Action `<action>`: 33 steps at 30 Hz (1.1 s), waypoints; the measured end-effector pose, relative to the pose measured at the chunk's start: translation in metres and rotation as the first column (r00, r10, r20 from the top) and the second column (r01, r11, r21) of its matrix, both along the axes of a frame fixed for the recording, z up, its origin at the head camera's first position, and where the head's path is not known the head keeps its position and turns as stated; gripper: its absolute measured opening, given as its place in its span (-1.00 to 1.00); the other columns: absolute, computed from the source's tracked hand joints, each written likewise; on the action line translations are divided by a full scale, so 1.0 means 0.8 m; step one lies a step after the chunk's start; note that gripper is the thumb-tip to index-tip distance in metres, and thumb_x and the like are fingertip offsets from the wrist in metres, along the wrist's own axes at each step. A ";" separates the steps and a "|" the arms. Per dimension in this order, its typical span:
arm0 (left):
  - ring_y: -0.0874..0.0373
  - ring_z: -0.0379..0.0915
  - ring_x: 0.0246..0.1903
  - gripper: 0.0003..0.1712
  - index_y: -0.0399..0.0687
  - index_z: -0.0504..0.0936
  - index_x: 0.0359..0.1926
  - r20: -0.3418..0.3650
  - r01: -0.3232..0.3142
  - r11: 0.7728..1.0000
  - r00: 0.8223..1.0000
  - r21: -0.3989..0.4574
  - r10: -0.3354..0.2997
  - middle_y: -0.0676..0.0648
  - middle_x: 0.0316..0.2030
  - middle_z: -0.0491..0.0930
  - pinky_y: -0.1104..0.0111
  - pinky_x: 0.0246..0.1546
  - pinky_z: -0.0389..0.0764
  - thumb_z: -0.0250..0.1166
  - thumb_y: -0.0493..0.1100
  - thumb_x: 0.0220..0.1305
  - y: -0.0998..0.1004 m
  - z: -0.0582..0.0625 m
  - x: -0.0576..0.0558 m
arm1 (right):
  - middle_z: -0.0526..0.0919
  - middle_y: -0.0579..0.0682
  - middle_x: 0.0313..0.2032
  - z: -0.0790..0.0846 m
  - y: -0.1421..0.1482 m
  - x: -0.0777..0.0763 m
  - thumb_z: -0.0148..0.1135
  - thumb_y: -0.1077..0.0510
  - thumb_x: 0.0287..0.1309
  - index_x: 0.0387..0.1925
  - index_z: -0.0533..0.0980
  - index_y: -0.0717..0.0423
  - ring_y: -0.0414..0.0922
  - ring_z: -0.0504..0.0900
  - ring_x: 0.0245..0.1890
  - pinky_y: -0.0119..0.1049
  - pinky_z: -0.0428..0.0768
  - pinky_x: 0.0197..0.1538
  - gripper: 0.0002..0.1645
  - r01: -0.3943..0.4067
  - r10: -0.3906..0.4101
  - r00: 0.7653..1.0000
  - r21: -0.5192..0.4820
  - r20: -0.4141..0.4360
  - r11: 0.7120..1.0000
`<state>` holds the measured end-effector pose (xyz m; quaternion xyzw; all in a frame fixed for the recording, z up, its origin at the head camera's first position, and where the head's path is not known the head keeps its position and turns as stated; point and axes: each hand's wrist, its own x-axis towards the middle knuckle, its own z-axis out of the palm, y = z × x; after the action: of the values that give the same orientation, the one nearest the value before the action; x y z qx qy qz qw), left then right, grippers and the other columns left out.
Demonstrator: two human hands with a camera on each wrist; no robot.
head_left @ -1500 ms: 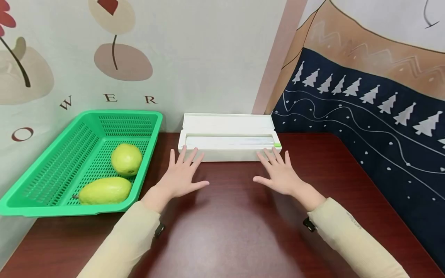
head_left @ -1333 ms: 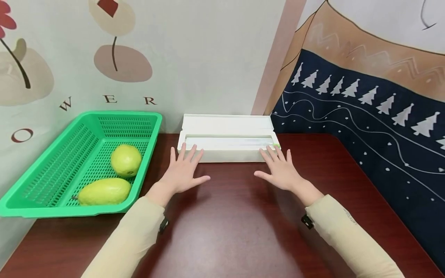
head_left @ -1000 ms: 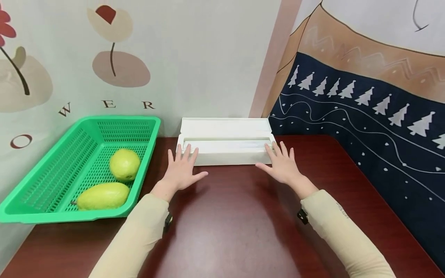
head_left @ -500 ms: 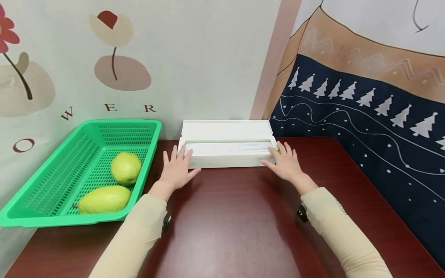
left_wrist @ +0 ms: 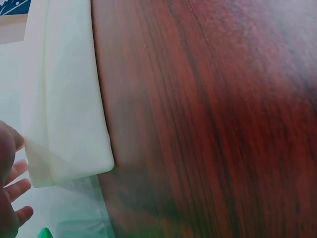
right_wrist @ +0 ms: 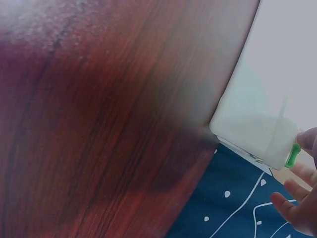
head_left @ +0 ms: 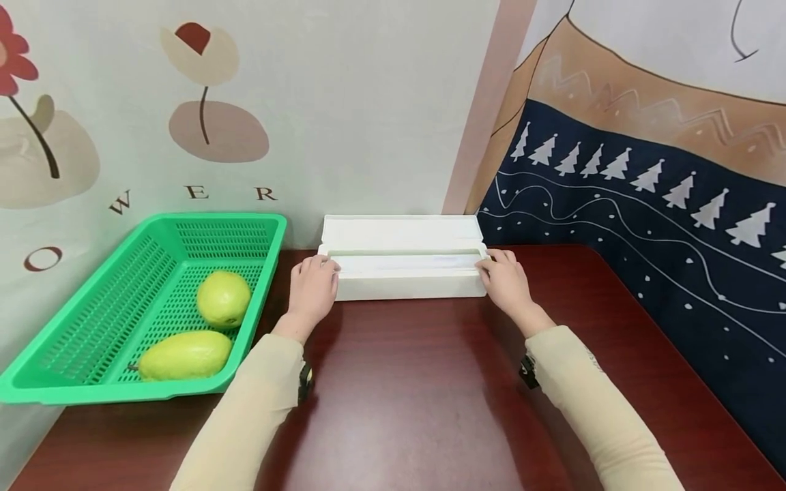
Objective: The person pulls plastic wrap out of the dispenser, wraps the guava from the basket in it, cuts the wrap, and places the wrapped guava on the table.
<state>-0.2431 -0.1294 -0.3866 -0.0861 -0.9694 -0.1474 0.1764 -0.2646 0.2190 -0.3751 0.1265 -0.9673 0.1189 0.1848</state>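
Observation:
A long white cling film dispenser [head_left: 411,286] stands at the back of the table with its lid [head_left: 402,232] raised. Clear cling film [head_left: 405,263] lies across its opening. At the dispenser's left end, my left hand [head_left: 312,286] has its fingers curled over the front edge and pinches the film there. My right hand [head_left: 506,279] does the same at the right end, thumb and forefinger together. The fingertips and film edge are partly hidden. In the right wrist view a green slider [right_wrist: 292,155] sits close by the right thumb; the hand hides it in the head view.
A green basket [head_left: 276,273] stands left of the dispenser, near the left forearm. It holds a round yellow-green fruit [head_left: 224,299] and a long one [head_left: 184,355]. Patterned cloth walls [head_left: 368,136] close off the back and right of the dark red table [head_left: 405,395].
Both hands have reached forward to the dispenser's ends, moving slightly apart. Their spread, straight fingers have curled in at the film's edge. The basket and fruit have stayed put.

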 end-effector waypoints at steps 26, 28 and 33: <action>-0.13 0.35 -0.06 -0.82 -0.20 0.48 -0.21 0.083 -0.071 0.997 0.994 0.028 0.068 -0.21 -0.18 0.49 0.07 0.01 0.35 -0.01 -0.20 0.34 0.009 0.009 -0.018 | 0.57 0.18 -0.21 0.001 -0.012 -0.026 0.05 0.28 0.08 -0.38 0.53 0.27 0.10 0.43 -0.12 -0.08 0.50 -0.16 -0.85 0.079 -0.079 0.997 0.011 -0.005 0.997; -0.11 0.38 -0.08 -0.84 -0.18 0.50 -0.21 0.060 -0.069 0.997 0.996 0.025 0.068 -0.19 -0.20 0.54 0.07 0.01 0.35 0.02 -0.21 0.34 0.008 0.009 -0.020 | 0.60 0.17 -0.24 0.004 -0.012 -0.028 0.07 0.30 0.06 -0.39 0.54 0.25 0.09 0.45 -0.14 -0.08 0.51 -0.17 -0.87 0.083 -0.083 0.997 -0.003 -0.001 0.997; -0.10 0.45 -0.11 -0.83 -0.15 0.59 -0.16 -0.022 -0.075 0.996 0.997 0.038 0.076 -0.17 -0.22 0.64 0.08 0.02 0.40 0.11 -0.22 0.32 0.002 0.011 -0.024 | 0.67 0.16 -0.27 0.015 -0.012 -0.032 0.13 0.29 0.15 -0.27 0.57 0.23 0.05 0.51 -0.20 -0.09 0.57 -0.22 -0.86 0.094 -0.095 0.995 -0.026 -0.008 0.995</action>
<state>-0.2624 -0.1280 -0.3779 -0.0478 -0.9670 -0.1574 0.1946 -0.2905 0.2095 -0.3632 0.0788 -0.9698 0.1216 0.1961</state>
